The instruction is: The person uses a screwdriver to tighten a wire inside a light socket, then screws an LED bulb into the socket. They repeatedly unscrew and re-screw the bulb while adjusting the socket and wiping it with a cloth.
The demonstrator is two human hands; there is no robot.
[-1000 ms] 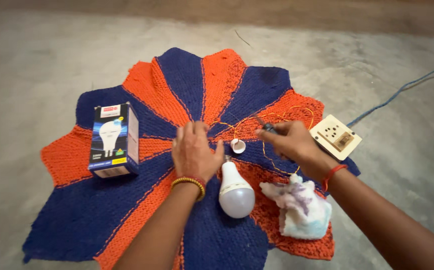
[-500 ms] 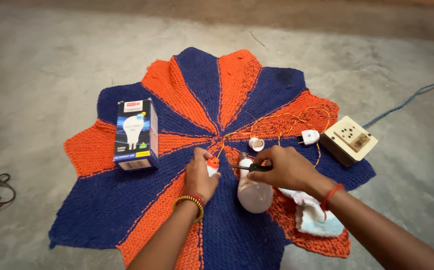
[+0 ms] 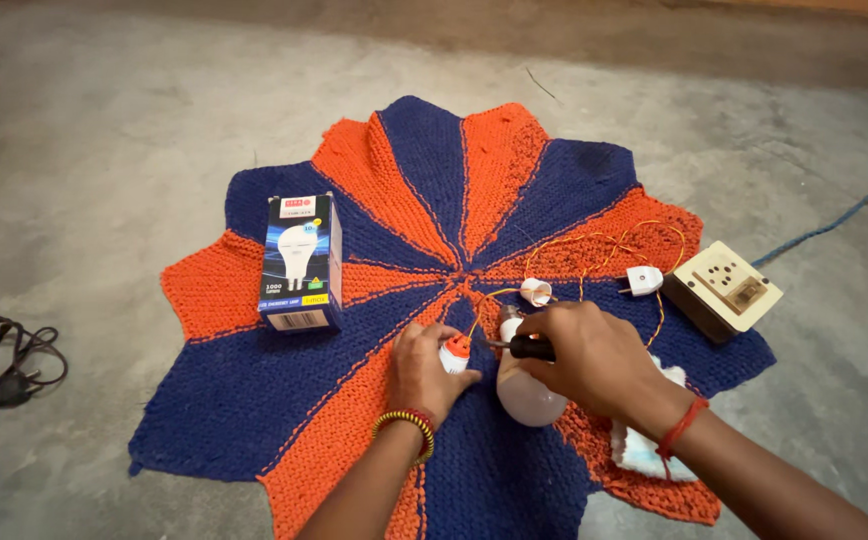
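While the left hand (image 3: 424,372) gripped an orange-and-white lamp holder (image 3: 453,353) on the knitted mat (image 3: 254,400), the right hand (image 3: 582,358) clasped a black-handled screwdriver (image 3: 529,347) over the white bulb (image 3: 529,395)

Your left hand (image 3: 422,372) and right hand (image 3: 582,356) sit near the mat (image 3: 434,200) centre, with the bulb (image 3: 526,395) between them. Bulb box (image 3: 300,264) stands at 10 o'clock of your hands. Plug (image 3: 644,281) and socket board (image 3: 729,289) lie at 2 o'clock, cloth (image 3: 642,452) at 4 o'clock.
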